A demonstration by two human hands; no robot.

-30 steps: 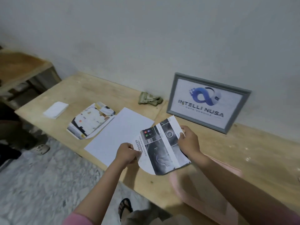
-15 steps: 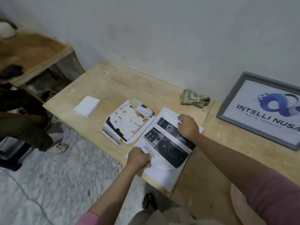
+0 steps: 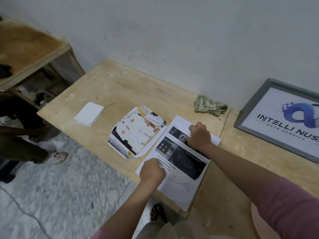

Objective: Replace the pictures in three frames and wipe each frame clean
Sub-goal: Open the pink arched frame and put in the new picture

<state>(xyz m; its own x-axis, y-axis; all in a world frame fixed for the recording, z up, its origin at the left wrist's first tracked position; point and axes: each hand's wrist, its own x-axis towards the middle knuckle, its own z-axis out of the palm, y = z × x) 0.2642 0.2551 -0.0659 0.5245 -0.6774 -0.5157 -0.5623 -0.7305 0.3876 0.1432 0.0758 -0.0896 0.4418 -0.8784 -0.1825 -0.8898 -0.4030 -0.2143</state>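
A dark printed picture (image 3: pixel 184 156) with car-interior photos lies flat on a white sheet (image 3: pixel 183 192) on the wooden table (image 3: pixel 131 87). My left hand (image 3: pixel 151 170) pinches its near-left edge. My right hand (image 3: pixel 200 134) presses its far end with the fingers curled down. Left of it lies a second cut-out picture (image 3: pixel 136 133) with pale patches. A grey frame (image 3: pixel 283 118) showing the INTELLI NUSA logo leans against the wall at the right. A crumpled green striped cloth (image 3: pixel 209 106) rests by the wall.
A folded white tissue (image 3: pixel 89 114) lies at the table's left end. A pink object (image 3: pixel 259 223) sits at the lower right edge. Another person's legs and sandal (image 3: pixel 55 156) stand on the marble floor at the left, near a lower wooden bench (image 3: pixel 31 49).
Both hands carried the dark picture left from in front of the frame and laid it down on the white sheet. The camera swung left with them.
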